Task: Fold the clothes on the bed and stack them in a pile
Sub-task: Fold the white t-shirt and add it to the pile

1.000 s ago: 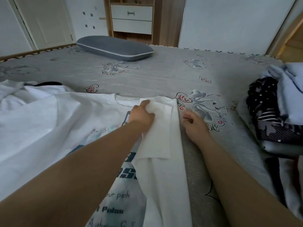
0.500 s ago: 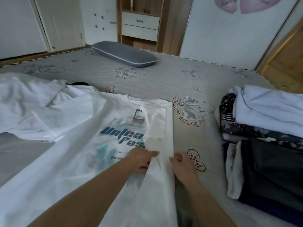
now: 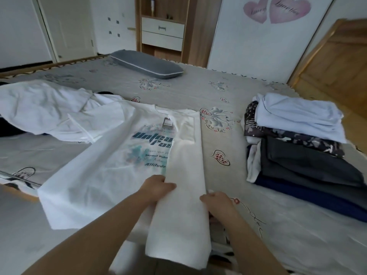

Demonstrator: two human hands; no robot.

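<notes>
white tee (image 3: 111, 175): light, floppy cotton | left hand (image 3: 156, 188), right hand (image 3: 216, 200) pinch folded flap's hem | next grab: sleeve at 10 o'clock | pile (image 3: 301, 147) at 2

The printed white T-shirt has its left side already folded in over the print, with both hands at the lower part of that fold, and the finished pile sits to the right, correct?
Not quite: the head view shows the printed white T-shirt with its right side folded in, not its left. The left hand and right hand are at the lower part of that fold, and the pile does sit to the right.
</notes>
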